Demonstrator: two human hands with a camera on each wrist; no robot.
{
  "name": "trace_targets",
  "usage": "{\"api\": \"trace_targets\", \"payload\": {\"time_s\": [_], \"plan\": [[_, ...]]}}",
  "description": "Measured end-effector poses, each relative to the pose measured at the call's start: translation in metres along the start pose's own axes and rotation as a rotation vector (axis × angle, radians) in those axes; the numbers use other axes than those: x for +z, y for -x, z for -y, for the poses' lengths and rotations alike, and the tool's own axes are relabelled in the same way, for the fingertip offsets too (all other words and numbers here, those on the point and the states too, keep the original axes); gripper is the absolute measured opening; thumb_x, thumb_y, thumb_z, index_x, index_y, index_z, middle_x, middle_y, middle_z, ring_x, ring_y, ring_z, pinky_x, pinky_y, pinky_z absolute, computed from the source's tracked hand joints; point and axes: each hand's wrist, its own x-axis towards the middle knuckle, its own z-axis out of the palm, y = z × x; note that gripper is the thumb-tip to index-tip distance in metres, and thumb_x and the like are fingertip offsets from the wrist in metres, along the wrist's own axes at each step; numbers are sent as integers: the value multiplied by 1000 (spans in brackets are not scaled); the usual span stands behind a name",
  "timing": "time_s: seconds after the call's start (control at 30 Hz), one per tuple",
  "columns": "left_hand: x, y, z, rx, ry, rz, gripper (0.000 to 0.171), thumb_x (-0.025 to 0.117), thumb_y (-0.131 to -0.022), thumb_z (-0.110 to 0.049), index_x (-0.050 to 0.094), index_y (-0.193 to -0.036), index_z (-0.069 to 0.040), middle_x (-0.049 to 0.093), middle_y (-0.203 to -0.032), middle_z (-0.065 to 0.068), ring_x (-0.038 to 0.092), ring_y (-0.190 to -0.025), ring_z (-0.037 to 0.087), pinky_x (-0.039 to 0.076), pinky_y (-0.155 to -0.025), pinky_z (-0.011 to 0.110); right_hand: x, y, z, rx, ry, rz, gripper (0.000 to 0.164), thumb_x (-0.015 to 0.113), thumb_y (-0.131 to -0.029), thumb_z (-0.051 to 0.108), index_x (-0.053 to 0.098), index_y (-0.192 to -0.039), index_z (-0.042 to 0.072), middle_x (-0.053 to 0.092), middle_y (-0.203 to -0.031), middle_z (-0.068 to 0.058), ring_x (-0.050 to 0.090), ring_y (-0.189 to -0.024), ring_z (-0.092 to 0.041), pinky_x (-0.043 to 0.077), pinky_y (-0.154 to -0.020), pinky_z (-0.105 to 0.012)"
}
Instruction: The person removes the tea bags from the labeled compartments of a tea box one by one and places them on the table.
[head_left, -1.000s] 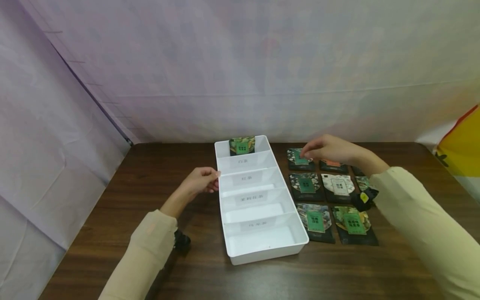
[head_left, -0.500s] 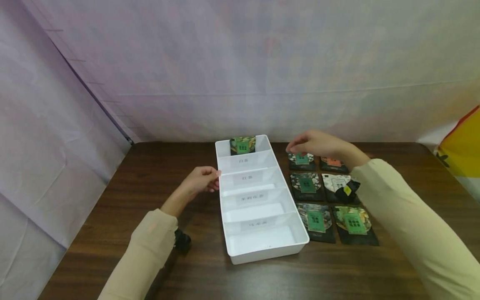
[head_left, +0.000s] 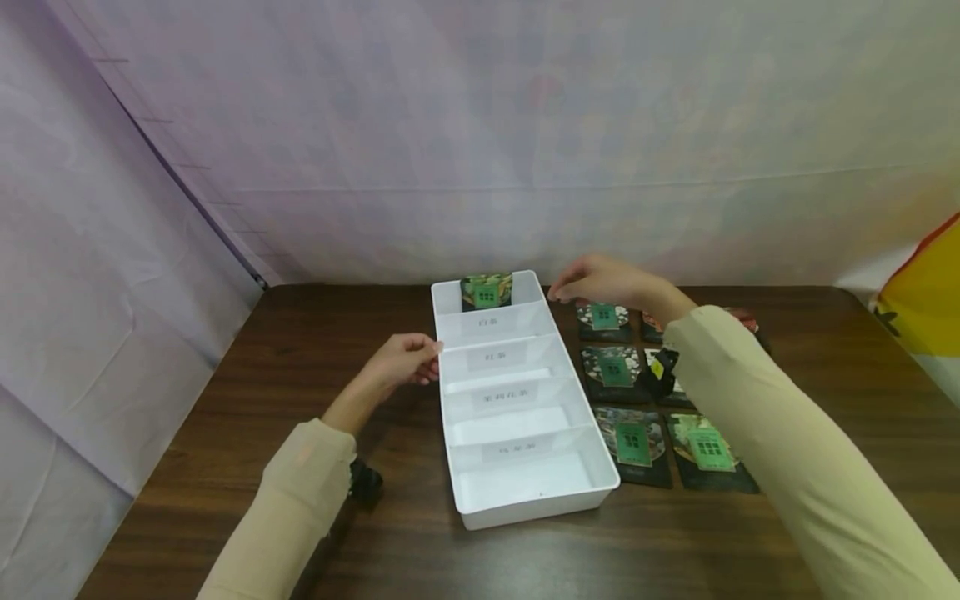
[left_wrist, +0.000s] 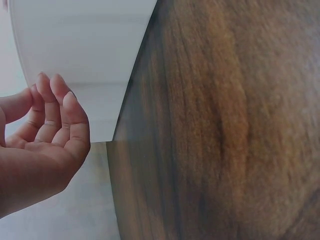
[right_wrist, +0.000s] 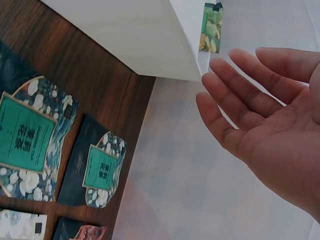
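A long white divided tray (head_left: 536,507) lies on the table, with a paper label on each divider. My left hand (head_left: 401,364) pinches its left rim between thumb and curled fingers; the left wrist view shows these fingertips (left_wrist: 42,77) at the tray's edge. One dark packet with a green label (head_left: 486,294) stands in the farthest compartment. Near the tray's far right corner, my right hand (head_left: 618,283) hovers with relaxed fingers. Its palm and fingers (right_wrist: 235,90) hold nothing in the right wrist view. Flat packets with green labels (head_left: 617,372) lie below and beside it.
Several packets sit in rows right of the tray, including a white one (right_wrist: 22,222) and a red-patterned one (right_wrist: 92,233). My right forearm covers part of them. A pale cloth (head_left: 480,167) hangs behind the dark wooden table (head_left: 262,400).
My right hand has moved left from above the packets toward the tray's far right corner, its sleeve now covering other packets. The left hand and tray have stayed put.
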Motion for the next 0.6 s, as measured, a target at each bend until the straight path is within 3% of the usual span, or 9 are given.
{"api": "trace_targets", "payload": {"time_s": [0.17,0.6], "plan": [[0,0,0,3,-5,6,17,50,-95,-11,53,-82,0,55,-66,4,56,-60,13,46,-57,24,5,-10,3,-6,-38,18,30,46,-95,10,54,-118,-6,55,-118,-19,51,-107,-33,43,-90,-41],[2,2,-1,3,2,5,18,50,-95,-11,53,-81,0,55,-66,4,56,-59,12,46,-56,23,13,-30,15,64,-80,-17,30,42,-95,7,54,-120,-4,46,-130,-19,45,-116,-32,36,-96,-44]]}}
